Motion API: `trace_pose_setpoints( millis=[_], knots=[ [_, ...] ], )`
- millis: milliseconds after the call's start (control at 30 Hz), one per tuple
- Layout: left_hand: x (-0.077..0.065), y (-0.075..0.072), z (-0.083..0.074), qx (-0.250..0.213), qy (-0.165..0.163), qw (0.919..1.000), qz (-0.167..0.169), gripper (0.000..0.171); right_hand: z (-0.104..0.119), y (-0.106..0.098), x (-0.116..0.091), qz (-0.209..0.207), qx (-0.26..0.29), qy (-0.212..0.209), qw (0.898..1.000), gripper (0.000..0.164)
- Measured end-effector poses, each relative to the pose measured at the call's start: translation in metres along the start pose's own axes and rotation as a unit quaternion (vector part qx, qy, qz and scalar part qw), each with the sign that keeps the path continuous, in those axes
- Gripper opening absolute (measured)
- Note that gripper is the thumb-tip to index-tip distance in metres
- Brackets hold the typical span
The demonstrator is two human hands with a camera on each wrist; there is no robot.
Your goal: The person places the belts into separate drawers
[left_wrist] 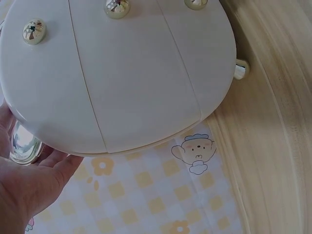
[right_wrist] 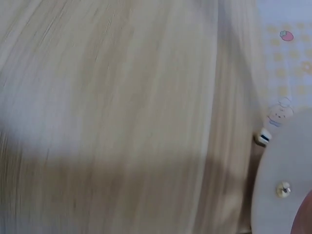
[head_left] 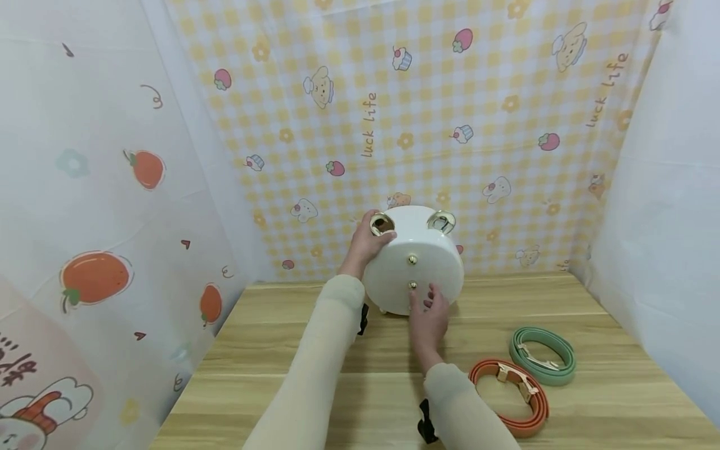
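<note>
A glossy white rounded box [head_left: 439, 269] with gold knobs, small gold feet and two ear-like gold rings [head_left: 441, 222] stands upright at the back of the wooden table. My left hand [head_left: 367, 242] grips its upper left side around one gold ring, thumb towards the front. In the left wrist view, seams divide the box front [left_wrist: 136, 73] into sections with a knob on each. My right hand [head_left: 429, 319] is at the lower front, fingers apart, thumb just below the middle knob [head_left: 412, 285]; contact cannot be told. Only a fingertip [right_wrist: 303, 217] shows in the right wrist view.
An orange coiled belt [head_left: 537, 409] with a gold buckle lies at the right front of the table. Beside it, further back, is a green coiled belt [head_left: 568, 359]. A yellow checked cloth [head_left: 405, 169] hangs behind the table, with white cloths at both sides.
</note>
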State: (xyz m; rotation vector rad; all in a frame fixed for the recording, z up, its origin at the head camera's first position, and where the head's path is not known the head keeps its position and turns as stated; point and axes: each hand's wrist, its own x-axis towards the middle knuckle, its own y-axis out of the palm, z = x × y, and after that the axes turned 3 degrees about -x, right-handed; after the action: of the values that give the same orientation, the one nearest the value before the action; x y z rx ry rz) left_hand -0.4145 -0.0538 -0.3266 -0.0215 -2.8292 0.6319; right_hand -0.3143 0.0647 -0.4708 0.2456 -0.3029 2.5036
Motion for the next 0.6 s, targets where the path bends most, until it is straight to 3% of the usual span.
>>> trace_pose_setpoints(
  millis=[333, 600],
  knots=[
    [0.0, -0.003, 0.005, 0.009, -0.007, 0.9999, -0.002, 0.07, -0.007, 0.031, -0.011, -0.035, 0.025, 0.025, 0.999, 0.053],
    [0.001, 0.0, 0.002, 0.003, 0.007, 1.0, 0.003, 0.072, -0.003, 0.037, -0.003, -0.064, 0.027, 0.025, 0.997, 0.047]
  ],
)
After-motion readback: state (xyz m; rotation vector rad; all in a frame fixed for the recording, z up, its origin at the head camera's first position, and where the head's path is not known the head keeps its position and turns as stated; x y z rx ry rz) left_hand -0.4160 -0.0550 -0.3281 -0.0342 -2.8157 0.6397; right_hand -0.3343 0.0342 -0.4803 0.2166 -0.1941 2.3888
